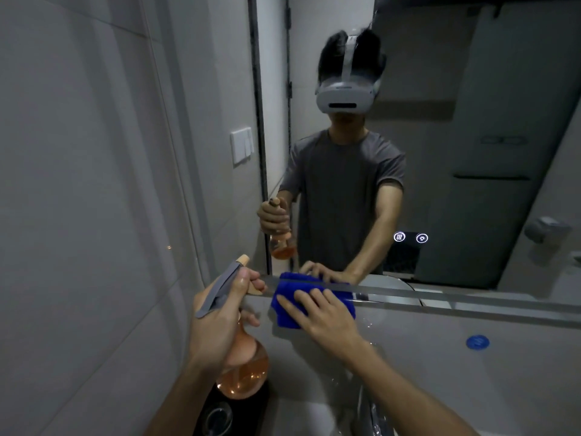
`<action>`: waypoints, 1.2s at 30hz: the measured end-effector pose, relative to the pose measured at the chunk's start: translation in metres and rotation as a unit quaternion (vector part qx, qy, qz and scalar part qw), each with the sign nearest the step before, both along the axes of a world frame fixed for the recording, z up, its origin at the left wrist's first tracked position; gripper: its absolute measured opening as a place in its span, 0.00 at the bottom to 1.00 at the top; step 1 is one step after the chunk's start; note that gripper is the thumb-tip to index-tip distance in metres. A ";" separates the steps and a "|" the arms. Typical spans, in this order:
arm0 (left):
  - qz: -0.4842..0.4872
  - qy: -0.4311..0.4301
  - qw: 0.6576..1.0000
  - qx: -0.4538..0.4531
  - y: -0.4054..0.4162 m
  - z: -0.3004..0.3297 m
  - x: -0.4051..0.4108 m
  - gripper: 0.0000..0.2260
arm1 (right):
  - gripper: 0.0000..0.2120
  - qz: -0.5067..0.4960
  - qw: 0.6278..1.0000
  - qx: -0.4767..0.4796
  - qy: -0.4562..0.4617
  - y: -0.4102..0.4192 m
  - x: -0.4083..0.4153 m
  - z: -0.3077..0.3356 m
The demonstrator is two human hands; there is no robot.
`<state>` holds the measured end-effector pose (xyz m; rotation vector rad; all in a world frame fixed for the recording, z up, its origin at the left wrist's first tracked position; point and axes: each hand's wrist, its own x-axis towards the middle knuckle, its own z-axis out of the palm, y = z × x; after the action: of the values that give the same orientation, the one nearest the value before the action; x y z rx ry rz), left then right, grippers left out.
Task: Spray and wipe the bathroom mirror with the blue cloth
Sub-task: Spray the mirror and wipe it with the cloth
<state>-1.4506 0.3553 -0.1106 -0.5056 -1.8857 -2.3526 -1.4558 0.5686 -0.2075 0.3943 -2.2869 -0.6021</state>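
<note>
The left hand [217, 325] is curled round the neck of a round-bellied clear spray bottle [243, 369] holding amber liquid, with its fingers on the grey trigger lever and the pale nozzle aimed toward the lower left corner of the frameless wall mirror [440, 136]. The right hand [323, 313] lies with fingers straight and spread, pressing a folded bright blue microfibre cloth [284, 313] flat against the wall just beneath the mirror's bottom edge, so the cloth meets the glass only along that bevelled strip. The likeliest slip, as I judge it, is that the nozzle sits so near the corner that spray would land on the grey tiled side wall [94, 184] or run off the bottom edge before the cloth reaches it; a wet flat palm could also slide off the cloth. A wipe up the glass could brush the two lit touch icons [410, 237] low on the mirror. Below, the pale counter [440, 357] carries water droplets and a small blue round disc [477, 342]; a chrome tap [374, 413] and a black object at the near left edge are only partly visible. The room is dim, with a white wall switch [242, 146] on the side wall.
</note>
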 end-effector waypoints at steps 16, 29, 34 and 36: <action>-0.004 0.007 1.000 0.008 0.000 0.000 -0.012 0.13 | 0.27 -0.032 0.920 -0.198 0.337 0.016 -0.013 0.185; 0.021 -0.011 1.000 0.010 -0.013 -0.016 -0.016 0.12 | 0.38 0.014 0.996 -0.088 0.016 -0.003 -0.003 0.029; 0.030 -0.013 0.999 0.030 -0.026 -0.010 -0.022 0.10 | 0.33 0.012 0.978 -0.158 0.137 -0.007 -0.013 0.109; 0.037 -0.013 0.999 0.030 -0.033 -0.008 -0.025 0.15 | 0.30 0.009 0.970 -0.172 0.173 -0.008 -0.018 0.140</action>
<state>-1.4755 0.3220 -0.1188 -0.3934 -1.8068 -2.3709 -1.4740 0.5608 -0.0671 0.1279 -1.9965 -0.2303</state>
